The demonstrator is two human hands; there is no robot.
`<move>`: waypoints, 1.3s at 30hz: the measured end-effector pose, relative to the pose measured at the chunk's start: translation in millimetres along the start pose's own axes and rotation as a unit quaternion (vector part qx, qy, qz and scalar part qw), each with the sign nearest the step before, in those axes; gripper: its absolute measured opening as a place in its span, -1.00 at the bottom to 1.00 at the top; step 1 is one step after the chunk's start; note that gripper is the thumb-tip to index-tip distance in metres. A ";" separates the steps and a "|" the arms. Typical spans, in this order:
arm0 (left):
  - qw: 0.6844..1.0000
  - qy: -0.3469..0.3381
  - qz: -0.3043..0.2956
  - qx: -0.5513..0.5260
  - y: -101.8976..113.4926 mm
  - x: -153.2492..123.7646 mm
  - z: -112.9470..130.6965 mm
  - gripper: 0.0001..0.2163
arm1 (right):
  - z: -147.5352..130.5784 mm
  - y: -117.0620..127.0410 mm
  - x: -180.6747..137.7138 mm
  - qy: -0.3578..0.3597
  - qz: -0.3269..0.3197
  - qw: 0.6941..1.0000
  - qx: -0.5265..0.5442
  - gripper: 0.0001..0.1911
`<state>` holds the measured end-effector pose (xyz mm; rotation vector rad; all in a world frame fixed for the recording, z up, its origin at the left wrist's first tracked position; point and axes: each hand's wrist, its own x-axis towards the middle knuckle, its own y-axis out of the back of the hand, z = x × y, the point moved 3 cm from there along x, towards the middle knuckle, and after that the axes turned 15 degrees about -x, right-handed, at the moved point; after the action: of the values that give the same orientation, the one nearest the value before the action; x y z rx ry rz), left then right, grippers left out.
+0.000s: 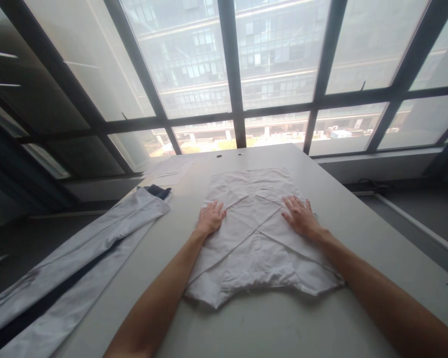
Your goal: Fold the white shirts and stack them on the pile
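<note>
A white folded garment (254,238) lies flat in the middle of a pale table (351,219). My left hand (211,217) rests palm down on its left side, fingers stretched out and close together. My right hand (300,216) presses flat on its right side, fingers spread. Neither hand holds anything. Diagonal fold lines cross the cloth between my hands.
A long white cloth with a dark stripe (78,263) drapes over the table's left edge. Flat sheets of paper (168,166) lie at the far left corner. Two small holes (219,155) mark the far edge. Large windows (231,74) stand behind the table.
</note>
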<state>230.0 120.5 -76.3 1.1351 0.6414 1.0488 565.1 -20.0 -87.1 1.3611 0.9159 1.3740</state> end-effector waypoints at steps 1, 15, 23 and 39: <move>1.000 0.000 0.001 0.000 0.1 -0.3 0.3 -0.50 | -2.5 1.8 -0.1 0.006 0.016 1.000 -0.002 -0.39; 0.998 -0.004 0.010 -0.055 -0.6 0.5 -1.8 -0.53 | -12.2 -1.8 -0.5 0.068 -0.058 0.995 0.046 -0.35; 0.983 -0.052 0.029 -0.175 27.5 5.4 19.4 -0.53 | -18.7 37.1 -1.5 0.111 0.061 0.979 0.158 -0.27; 0.906 -0.038 -0.064 -0.417 -7.6 -37.8 91.7 -0.48 | -73.5 61.6 -23.8 0.185 -0.024 0.866 0.463 -0.59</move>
<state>295.2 48.0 -56.4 0.3702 0.1481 1.0046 483.0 -50.4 -41.4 1.7496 2.0333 1.1979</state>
